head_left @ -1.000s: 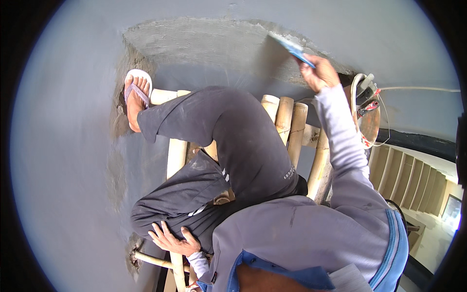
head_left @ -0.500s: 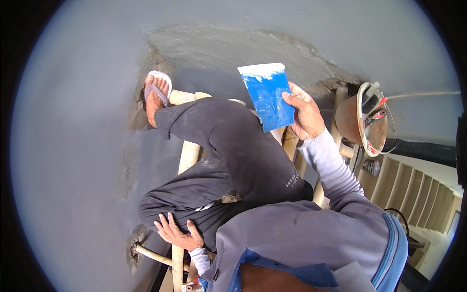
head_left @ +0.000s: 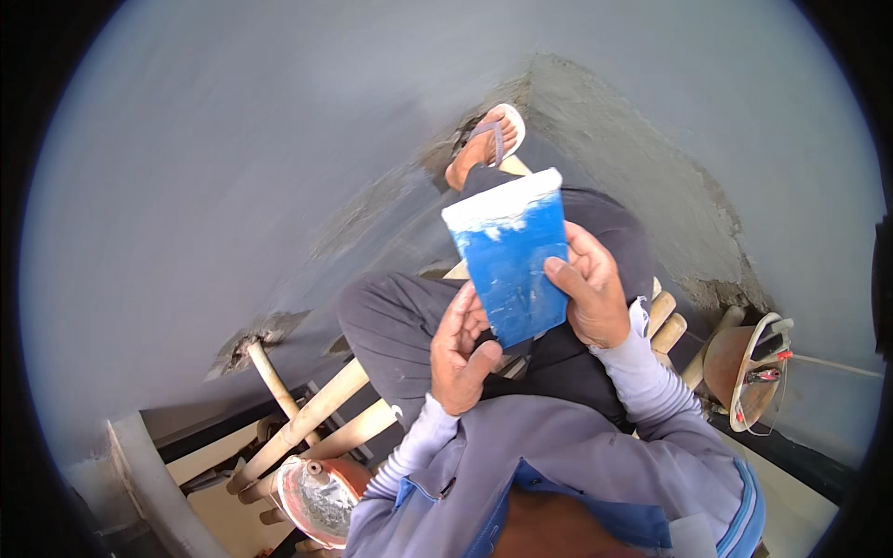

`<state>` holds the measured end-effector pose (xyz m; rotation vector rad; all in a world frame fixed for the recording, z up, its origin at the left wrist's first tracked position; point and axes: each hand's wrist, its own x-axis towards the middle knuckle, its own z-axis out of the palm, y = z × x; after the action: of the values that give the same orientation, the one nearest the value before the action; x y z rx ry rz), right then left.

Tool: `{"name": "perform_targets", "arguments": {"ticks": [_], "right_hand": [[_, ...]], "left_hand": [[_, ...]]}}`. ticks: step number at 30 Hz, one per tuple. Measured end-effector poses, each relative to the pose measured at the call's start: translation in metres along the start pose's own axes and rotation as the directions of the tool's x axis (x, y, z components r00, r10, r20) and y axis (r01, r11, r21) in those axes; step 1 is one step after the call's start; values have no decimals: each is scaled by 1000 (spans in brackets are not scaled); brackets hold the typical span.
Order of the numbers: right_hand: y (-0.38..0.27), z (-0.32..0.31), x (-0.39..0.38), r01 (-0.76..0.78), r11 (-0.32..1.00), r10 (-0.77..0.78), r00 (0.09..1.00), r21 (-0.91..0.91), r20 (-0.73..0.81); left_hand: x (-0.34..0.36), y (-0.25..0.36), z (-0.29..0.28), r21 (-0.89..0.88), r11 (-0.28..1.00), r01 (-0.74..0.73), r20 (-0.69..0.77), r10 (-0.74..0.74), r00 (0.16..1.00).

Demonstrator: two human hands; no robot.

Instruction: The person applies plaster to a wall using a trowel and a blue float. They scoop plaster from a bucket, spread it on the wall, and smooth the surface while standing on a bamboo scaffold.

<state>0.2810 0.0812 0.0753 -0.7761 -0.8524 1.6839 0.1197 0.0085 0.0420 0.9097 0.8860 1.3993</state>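
A flat blue plastic putty scraper [head_left: 507, 270], its upper edge coated in white putty, is tilted above my lap. My right hand [head_left: 595, 288] grips its right side, thumb on the face and fingers curled behind. Beside the scraper's lower left edge is my left hand [head_left: 462, 353], its thumb spread from the fingers. The fingertips lie close against or partly behind that edge; whether they touch it I cannot tell.
Bamboo poles [head_left: 298, 423] run under my bent legs. A bucket [head_left: 321, 502] with grey mix hangs or stands at lower left. Another bucket [head_left: 735, 372] holding tools is at right. My sandalled foot [head_left: 488, 139] rests at a hole in the grey wall [head_left: 233, 186].
My left hand has left my knee and come up beside the scraper. The right hand still holds the scraper, now lower in view. The view has turned, bringing the left bucket into sight.
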Motion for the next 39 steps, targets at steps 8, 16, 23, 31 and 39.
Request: {"name": "perform_targets", "arguments": {"ticks": [8, 16, 23, 31, 39], "right_hand": [[41, 28, 2, -68, 996, 83, 944, -58, 320], [3, 17, -12, 366, 711, -347, 925, -600, 154], [-46, -17, 4, 251, 913, -291, 953, -322, -81], [-23, -85, 71, 203, 927, -151, 972, 316, -180], [78, -235, 123, -40, 757, 340, 876, 652, -341]], "left_hand": [[-12, 3, -16, 129, 990, -51, -290, 87, 953], [20, 25, 16, 133, 979, -153, -347, 191, 918], [86, 33, 69, 548, 762, -344, 41, 387, 921], [174, 2, 94, 426, 904, 45, 278, -178, 944], [127, 17, 46, 617, 774, -144, 174, 44, 984]]}}
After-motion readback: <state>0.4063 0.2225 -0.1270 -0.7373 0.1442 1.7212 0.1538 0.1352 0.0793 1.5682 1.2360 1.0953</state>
